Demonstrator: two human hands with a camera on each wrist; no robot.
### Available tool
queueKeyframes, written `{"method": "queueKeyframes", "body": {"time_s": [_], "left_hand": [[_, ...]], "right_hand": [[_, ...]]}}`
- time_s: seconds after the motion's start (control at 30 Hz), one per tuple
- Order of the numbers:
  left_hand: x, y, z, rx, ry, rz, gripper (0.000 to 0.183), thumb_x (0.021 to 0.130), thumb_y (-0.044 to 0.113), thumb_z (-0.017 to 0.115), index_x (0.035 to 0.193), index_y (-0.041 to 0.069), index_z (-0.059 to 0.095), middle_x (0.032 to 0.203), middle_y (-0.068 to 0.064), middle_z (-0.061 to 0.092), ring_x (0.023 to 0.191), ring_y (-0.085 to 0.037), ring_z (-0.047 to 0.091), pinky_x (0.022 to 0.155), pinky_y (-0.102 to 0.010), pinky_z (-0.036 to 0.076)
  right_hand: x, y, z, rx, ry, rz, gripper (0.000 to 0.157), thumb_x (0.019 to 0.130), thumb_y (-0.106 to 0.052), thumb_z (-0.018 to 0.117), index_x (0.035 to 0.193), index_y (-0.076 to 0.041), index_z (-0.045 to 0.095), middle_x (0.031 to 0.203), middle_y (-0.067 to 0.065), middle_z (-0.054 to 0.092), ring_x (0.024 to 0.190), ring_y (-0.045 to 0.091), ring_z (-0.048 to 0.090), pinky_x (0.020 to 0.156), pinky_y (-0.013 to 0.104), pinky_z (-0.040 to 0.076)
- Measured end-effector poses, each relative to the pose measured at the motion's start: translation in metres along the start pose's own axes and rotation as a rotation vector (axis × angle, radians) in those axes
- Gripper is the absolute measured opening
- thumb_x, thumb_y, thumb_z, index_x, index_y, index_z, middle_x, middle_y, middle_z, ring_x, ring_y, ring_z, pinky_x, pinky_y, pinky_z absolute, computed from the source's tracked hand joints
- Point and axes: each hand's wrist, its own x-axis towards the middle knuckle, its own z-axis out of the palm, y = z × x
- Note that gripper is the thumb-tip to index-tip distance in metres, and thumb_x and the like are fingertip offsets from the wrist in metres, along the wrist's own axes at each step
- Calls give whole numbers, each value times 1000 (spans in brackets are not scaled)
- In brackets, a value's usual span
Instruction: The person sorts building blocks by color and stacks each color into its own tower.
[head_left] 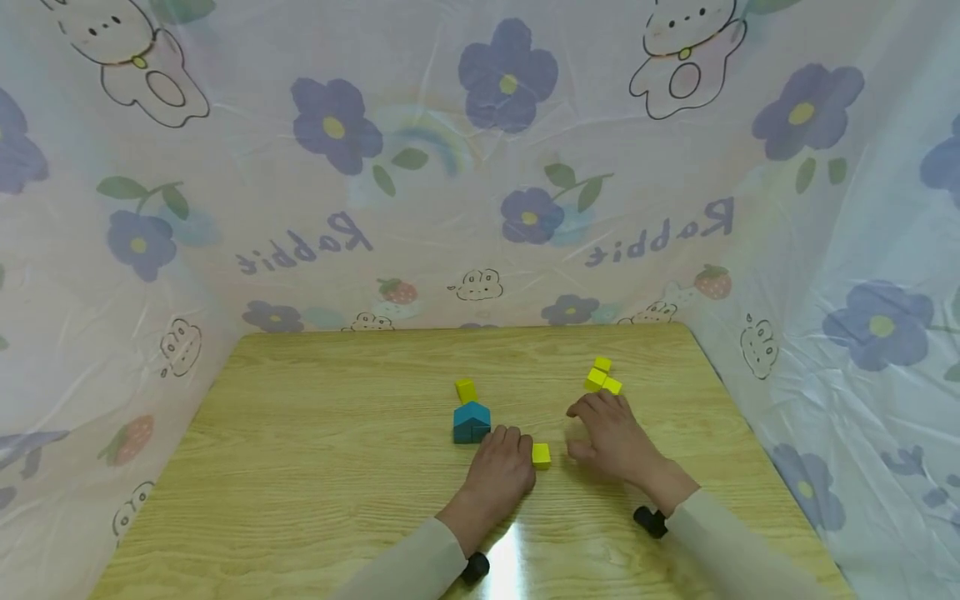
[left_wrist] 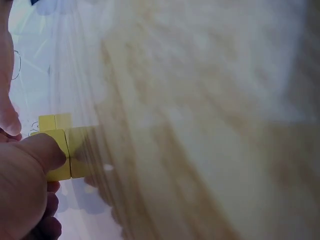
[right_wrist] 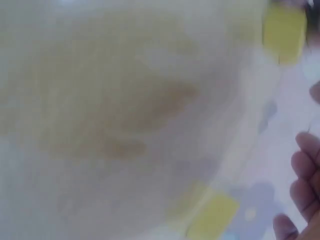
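My left hand (head_left: 501, 467) is low over the table and pinches a yellow block (head_left: 541, 456) at its right side. In the left wrist view the thumb (left_wrist: 45, 150) lies across that yellow block, which meets its own reflection on the glossy tabletop. Just beyond the left fingertips stands a group of blue blocks (head_left: 471, 425) with a peaked top, and behind it a yellow block (head_left: 466, 391). My right hand (head_left: 611, 437) holds nothing, its fingers loosely extended just in front of several yellow cubes (head_left: 596, 380) clustered at the back right.
A wood-grain table (head_left: 322, 433) carries everything. Patterned cloth (head_left: 420, 200) hangs along its back and both sides. Black wrist devices (head_left: 476, 568) are visible below both hands.
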Motion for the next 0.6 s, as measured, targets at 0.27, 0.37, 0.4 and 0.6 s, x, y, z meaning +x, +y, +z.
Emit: {"method": "queueKeyframes", "body": {"time_s": [0.27, 0.37, 0.4, 0.6], "left_hand": [[-1, 0, -1, -10, 36, 3, 17, 98, 25, 67, 91, 14, 57, 85, 1, 48, 77, -16, 38, 65, -24, 25], [-1, -1, -2, -21, 31, 5, 16, 98, 25, 68, 92, 14, 58, 85, 0, 48, 77, -16, 38, 65, -24, 26], [-1, -1, -2, -23, 25, 4, 16, 99, 26, 67, 92, 14, 58, 86, 0, 49, 78, -16, 39, 65, -24, 27], [0, 0, -3, -26, 0, -5, 15, 99, 26, 66, 93, 14, 59, 87, 0, 50, 78, -16, 39, 65, -24, 28]], "right_hand": [[3, 59, -24, -113, 6, 216, 41, 93, -27, 74, 122, 1, 66, 118, 20, 64, 111, 44, 52, 91, 63, 40], [0, 71, -22, -122, -49, 285, 43, 95, -28, 71, 125, 2, 64, 121, 22, 62, 115, 45, 49, 94, 65, 38], [-1, 73, -21, -120, -64, 301, 43, 95, -28, 71, 126, 2, 64, 121, 22, 62, 115, 45, 48, 94, 65, 37], [1, 81, -13, -110, -86, 318, 42, 96, -28, 69, 126, 1, 65, 122, 21, 62, 116, 45, 48, 94, 65, 36]]}}
